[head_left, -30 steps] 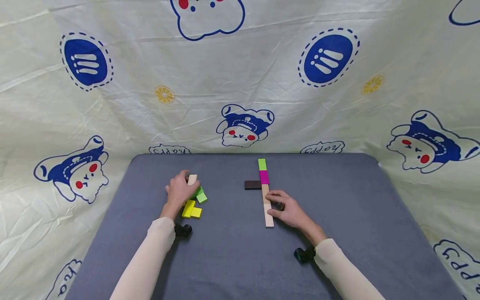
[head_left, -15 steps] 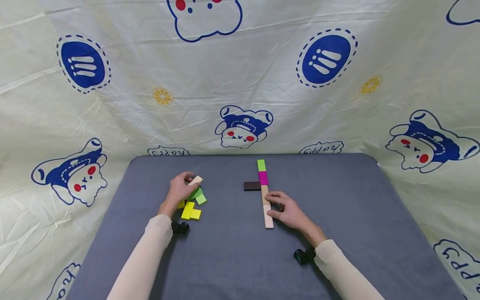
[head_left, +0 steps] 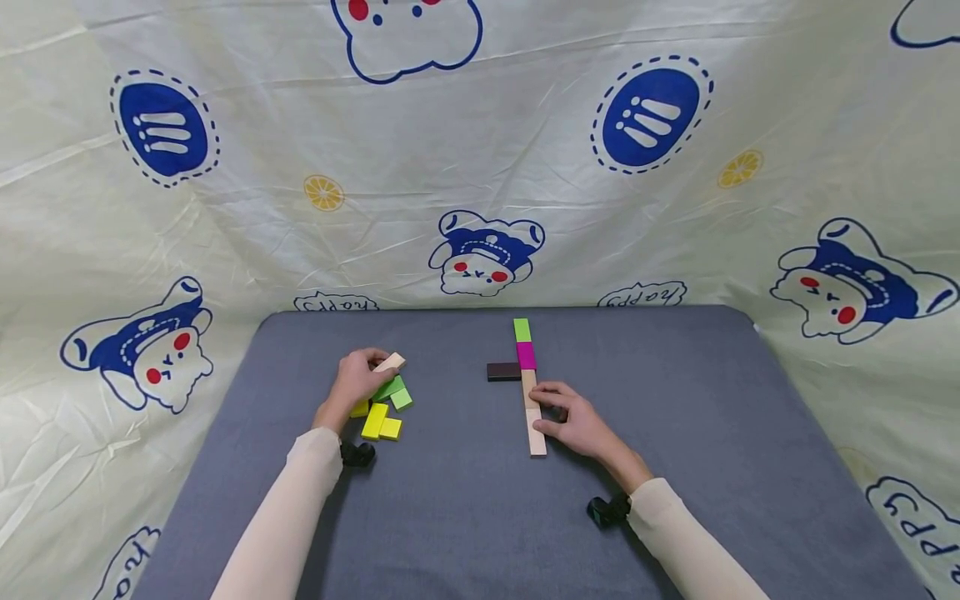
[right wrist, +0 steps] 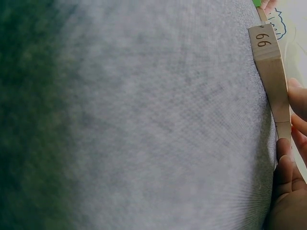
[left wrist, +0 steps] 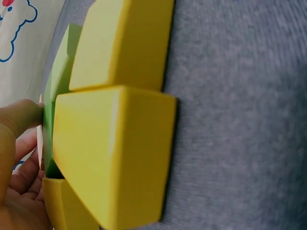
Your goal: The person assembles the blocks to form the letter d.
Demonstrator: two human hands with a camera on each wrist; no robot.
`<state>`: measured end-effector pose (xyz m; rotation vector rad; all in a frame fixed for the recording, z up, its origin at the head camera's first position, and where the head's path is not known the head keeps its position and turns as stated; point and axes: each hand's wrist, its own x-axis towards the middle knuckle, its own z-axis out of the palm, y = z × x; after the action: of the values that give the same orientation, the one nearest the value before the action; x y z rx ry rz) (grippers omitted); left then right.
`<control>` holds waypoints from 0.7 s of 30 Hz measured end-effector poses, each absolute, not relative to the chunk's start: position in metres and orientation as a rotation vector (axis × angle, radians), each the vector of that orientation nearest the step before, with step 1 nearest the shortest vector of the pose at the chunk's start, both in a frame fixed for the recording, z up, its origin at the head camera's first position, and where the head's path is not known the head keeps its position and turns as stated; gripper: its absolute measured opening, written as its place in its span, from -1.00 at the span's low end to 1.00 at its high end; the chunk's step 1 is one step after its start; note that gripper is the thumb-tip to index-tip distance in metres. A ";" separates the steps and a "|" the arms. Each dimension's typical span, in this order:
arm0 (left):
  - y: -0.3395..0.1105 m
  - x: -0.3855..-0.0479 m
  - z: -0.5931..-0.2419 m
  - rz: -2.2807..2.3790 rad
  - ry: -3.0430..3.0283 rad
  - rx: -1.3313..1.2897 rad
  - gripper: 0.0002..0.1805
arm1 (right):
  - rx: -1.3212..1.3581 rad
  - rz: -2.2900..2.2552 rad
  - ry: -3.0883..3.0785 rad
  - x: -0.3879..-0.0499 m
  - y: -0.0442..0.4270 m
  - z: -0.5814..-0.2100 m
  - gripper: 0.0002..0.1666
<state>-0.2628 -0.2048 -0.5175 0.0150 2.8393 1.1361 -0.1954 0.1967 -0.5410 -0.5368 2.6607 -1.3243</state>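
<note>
My left hand [head_left: 354,382] pinches a plain wooden block [head_left: 390,362] between thumb and fingers, just behind the green blocks [head_left: 401,398]. In the left wrist view, yellow blocks [left wrist: 144,158] hide most of that wooden block. To the right, my right hand [head_left: 581,423] rests its thumb and bent fingers on two plain wooden blocks [head_left: 537,446] laid end to end. The near block's end bears the number 66 in the right wrist view. A magenta block [head_left: 527,356] and a light green block [head_left: 522,330] continue this row away from me.
A dark brown block [head_left: 503,372] lies crosswise, its end at the row's left side. Yellow blocks [head_left: 375,422] lie in front of the green ones, near the left wrist. The grey table [head_left: 465,517] meets a printed cloth [head_left: 390,208] at its far edge.
The left hand has turned its wooden block so that it slants to the right, and has shifted slightly. Over the last half second both hands are nearly still; the row has not moved.
</note>
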 end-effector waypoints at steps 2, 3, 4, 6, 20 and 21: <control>-0.205 -0.262 -0.517 1.146 2.836 0.026 -0.59 | -0.546 -1.320 2.663 -0.195 0.197 -0.541 -0.43; -0.205 -0.262 -0.517 1.150 2.836 0.033 -0.59 | -0.548 -1.314 2.667 -0.195 0.197 -0.541 -0.43; -0.206 -0.262 -0.517 1.151 2.840 0.042 -0.59 | -0.548 -1.312 2.667 -0.195 0.197 -0.541 -0.43; -0.206 -0.262 -0.518 1.162 2.846 0.057 -0.59 | -0.548 -1.305 2.672 -0.196 0.197 -0.541 -0.43; -0.189 -0.265 -0.512 1.157 2.858 0.167 -0.57 | -0.553 -1.303 2.683 -0.197 0.198 -0.543 -0.43; -0.187 -0.266 -0.510 1.163 2.859 0.170 -0.58 | -0.552 -1.306 2.681 -0.197 0.198 -0.543 -0.43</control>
<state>-0.2655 -0.1867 -0.5100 0.1698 2.8590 1.1628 -0.1968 0.1981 -0.5429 -0.5520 2.6811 -1.3062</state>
